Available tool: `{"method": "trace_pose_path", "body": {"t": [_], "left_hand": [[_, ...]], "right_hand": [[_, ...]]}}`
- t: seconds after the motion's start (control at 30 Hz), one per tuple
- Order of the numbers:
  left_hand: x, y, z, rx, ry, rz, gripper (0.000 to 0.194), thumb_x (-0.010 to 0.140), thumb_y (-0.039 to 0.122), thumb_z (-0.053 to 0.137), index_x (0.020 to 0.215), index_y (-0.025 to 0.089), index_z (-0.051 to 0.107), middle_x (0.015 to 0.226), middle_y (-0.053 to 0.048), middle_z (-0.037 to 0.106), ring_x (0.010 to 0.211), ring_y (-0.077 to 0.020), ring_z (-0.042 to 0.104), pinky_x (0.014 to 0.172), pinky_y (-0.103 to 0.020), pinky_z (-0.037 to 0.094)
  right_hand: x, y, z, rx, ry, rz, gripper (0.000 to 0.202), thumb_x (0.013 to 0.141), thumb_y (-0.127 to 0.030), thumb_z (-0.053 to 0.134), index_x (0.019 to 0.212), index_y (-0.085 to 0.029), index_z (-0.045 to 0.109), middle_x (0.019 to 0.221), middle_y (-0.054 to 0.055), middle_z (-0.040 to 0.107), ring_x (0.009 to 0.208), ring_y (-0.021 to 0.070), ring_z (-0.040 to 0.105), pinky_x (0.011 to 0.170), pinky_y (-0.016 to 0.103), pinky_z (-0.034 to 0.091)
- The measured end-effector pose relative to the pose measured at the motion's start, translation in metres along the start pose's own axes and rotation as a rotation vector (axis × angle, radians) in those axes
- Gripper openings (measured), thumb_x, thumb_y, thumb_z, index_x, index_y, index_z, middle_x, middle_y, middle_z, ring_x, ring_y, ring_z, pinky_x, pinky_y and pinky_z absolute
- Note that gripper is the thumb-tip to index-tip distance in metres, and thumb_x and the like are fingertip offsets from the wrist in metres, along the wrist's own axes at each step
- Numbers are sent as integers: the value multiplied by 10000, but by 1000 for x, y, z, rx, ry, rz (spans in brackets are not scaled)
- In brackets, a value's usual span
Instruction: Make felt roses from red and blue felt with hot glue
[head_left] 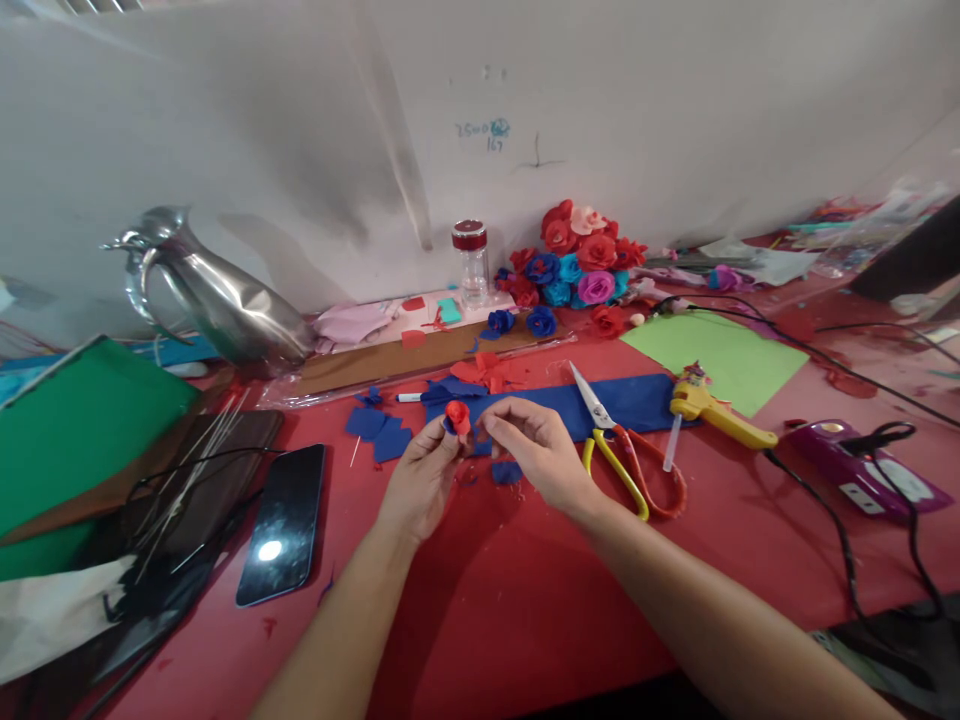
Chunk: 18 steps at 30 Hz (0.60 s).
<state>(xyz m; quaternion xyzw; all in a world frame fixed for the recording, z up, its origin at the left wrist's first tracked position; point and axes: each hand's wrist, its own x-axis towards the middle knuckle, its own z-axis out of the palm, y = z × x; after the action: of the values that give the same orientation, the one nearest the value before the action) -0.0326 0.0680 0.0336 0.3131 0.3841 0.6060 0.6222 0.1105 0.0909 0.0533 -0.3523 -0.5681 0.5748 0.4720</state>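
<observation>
My left hand [426,472] is closed, pinching a small red paper flower [457,415] with a bit of dark blue at its base. Just to its right, my right hand [536,445] has thumb and fingers drawn together; whatever may be between them is too small to make out. Beyond the hands lie a long blue paper strip [637,400] and a scrap of red paper [491,372]. Cut blue paper pieces [390,438] are left of the flower. To the right, scissors [619,455] rest with blades together, near a yellow glue gun [712,408].
A phone [285,525] lies at left, before a steel jug [217,295] and green sheets [90,430]. Behind are a glass jar [472,265] and a heap of paper roses [596,250]. A purple power strip [862,470] with cables sits at right, near a light green sheet [712,350].
</observation>
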Motion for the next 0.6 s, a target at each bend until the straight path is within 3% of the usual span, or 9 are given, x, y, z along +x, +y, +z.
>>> {"method": "trace_pose_path", "body": {"t": [0.2,0.37,0.6], "left_hand": [[-2,0,0,40,-38,-30,215,664,315,846,645,177,682,638,25,577,656,-109,479,674,-237,394],[-3,-1,0,26,-23,-47,219,644,292,858,656,163,682,635,19,579,654,-105,478,668,-232,389],[-3,1,-2,-33,-35,-91,185,672,262,831,662,169,671,623,25,561,624,-99,480,661,-241,403]], "right_hand": [[-1,-6,0,53,-18,-15,298,829,-471,589,691,-206,598,625,-8,572,563,111,506,575,250,453],[-2,-7,0,27,13,-6,259,827,-441,602,707,-211,589,591,-24,536,545,108,493,562,244,446],[-1,-3,-2,25,16,-2,236,841,-411,580,735,-201,593,672,-3,610,579,111,541,570,245,448]]}}
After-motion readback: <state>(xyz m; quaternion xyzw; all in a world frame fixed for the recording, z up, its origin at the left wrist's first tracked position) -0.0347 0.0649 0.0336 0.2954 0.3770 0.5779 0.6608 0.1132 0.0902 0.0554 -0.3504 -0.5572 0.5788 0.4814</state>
